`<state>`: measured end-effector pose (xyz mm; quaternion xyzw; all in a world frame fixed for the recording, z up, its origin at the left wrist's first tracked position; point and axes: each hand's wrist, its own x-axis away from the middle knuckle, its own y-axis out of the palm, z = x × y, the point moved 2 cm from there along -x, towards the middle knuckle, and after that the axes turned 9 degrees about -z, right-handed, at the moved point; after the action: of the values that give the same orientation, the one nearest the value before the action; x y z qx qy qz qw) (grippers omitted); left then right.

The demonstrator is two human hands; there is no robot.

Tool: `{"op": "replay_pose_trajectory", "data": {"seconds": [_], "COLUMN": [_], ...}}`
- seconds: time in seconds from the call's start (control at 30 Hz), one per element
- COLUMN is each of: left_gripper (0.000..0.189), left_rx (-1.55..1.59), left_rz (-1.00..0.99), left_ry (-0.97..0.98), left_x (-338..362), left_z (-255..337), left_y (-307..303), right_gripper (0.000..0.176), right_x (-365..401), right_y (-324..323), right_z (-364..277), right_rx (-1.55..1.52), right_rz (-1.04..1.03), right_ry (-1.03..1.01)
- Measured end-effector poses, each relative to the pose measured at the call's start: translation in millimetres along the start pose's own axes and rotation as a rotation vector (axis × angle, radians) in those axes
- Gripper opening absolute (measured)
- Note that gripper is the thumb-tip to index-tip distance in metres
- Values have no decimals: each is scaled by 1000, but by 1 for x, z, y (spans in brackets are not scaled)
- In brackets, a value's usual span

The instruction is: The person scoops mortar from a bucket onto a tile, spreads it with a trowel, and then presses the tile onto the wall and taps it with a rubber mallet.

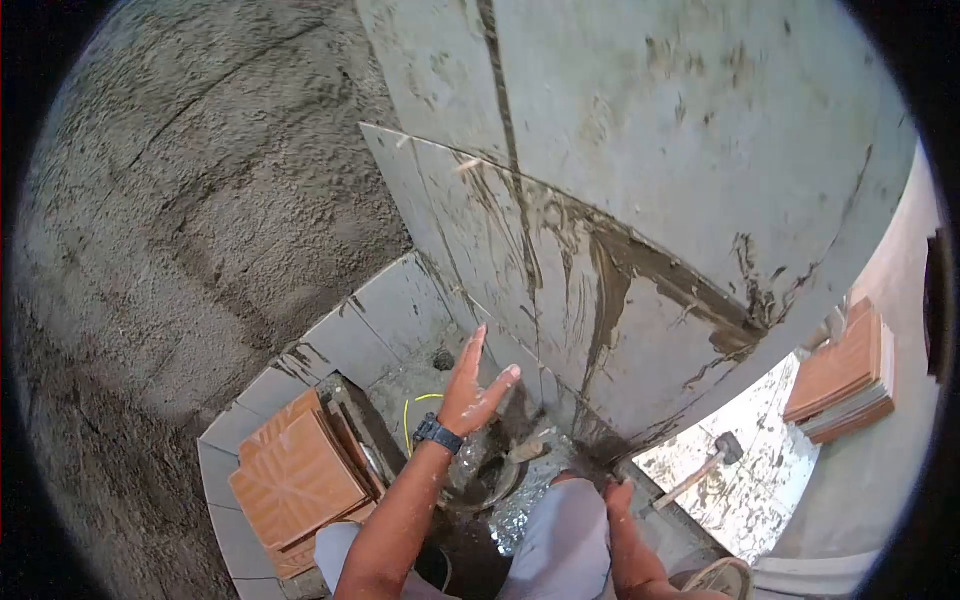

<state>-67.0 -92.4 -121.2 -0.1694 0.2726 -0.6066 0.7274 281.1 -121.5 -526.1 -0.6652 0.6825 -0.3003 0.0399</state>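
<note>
Light grey trouser legs (563, 535) bend up at the bottom of the view, with the left forearm stretching forward between the knees and a dark watch (438, 433) strapped at its wrist. Beyond that the left hand (474, 396) is spread in front of the wall, its thumb well apart from the outstretched fingers and nothing between them; whether the fingertips touch the wall cannot be told. Grey wall tiles (660, 375) stand just past this hand, streaked with wet mortar (720, 298), which lies thickest along the joint below the upper tiles (640, 100). Beside the right knee the right hand (619, 494) hangs low, partly hidden, so I cannot tell how its fingers are set or whether they hold anything. Near it a hammer (728, 450) lies on pale, splattered floor tiles (760, 510), its handle pointing towards that hand. Farther right sits a stack of orange-backed tiles (838, 375); another orange stack (300, 470) leans left of the left forearm. Between the hands, low down, shows a short brown handle (529, 447). Rough, bare cement (200, 220) covers the wall on the left.
</note>
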Motion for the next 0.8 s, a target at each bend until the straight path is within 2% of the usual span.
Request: {"op": "replay_pose_trajectory", "data": {"seconds": [0.03, 0.07, 0.13, 0.17, 0.23, 0.27, 0.3, 0.33, 0.37, 0.4, 0.43, 0.5, 0.53, 0.6, 0.63, 0.7, 0.77, 0.8], "left_gripper": [85, 84, 82, 82, 86, 86, 88, 89, 90, 90, 89, 86, 86, 83, 79, 74, 69, 64], "left_rx": [-3, -42, -67, -137, -243, -231, -210, -190, -163, -159, -134, -112, -118, -27, -27, 14, 1, -15], "left_rz": [-24, -73, -144, -253, -479, -472, -587, -702, -724, -719, -667, -573, -565, -517, -480, -334, -192, -106], "left_ry": [-14, -59, -117, -156, -207, -206, -245, -282, -337, -337, -357, -390, -394, -359, -428, -391, -400, -327], "left_x": [4, 9, 23, 32, 50, 57, 67, 77, 89, 100, 112, 142, 157, 182, 193, 218, 239, 250], "left_z": [-11, -22, -47, -60, -74, -78, -84, -88, -92, -88, -82, -90, -92, -87, -80, -96, -105, -117], "left_y": [4, 10, 24, 31, 35, 33, 32, 28, 21, 13, 4, -12, -24, -50, -69, -103, -142, -160], "right_gripper": [43, 43, 39, 37, 37, 37, 36, 36, 35, 35, 35, 41, 41, 46, 46, 50, 40, 40], "right_x": [4, 8, 26, 25, 42, 45, 33, 36, 44, 50, 56, 71, 78, 85, 87, 92, 130, 138], "right_y": [-1, -1, -20, -18, -22, -25, -14, -18, -20, -23, -33, -51, -57, -69, -69, -64, -55, -36], "right_z": [6, 10, -7, 14, 18, 15, 53, 40, 30, 21, -2, -67, -96, -146, -162, -201, -288, -304], "right_rx": [-198, -198, 6, -80, -36, -9, -123, -116, -285, -457, -453, 105, 102, 390, 399, 799, 773, 598], "right_rz": [-68, -65, 34, 7, 25, 41, 7, 9, -52, -115, -119, -318, -326, -431, -431, -379, -356, -251], "right_ry": [62, 90, 140, 124, 156, 172, 171, 164, 225, 286, 281, 145, 138, 51, 47, -245, -387, -535]}}
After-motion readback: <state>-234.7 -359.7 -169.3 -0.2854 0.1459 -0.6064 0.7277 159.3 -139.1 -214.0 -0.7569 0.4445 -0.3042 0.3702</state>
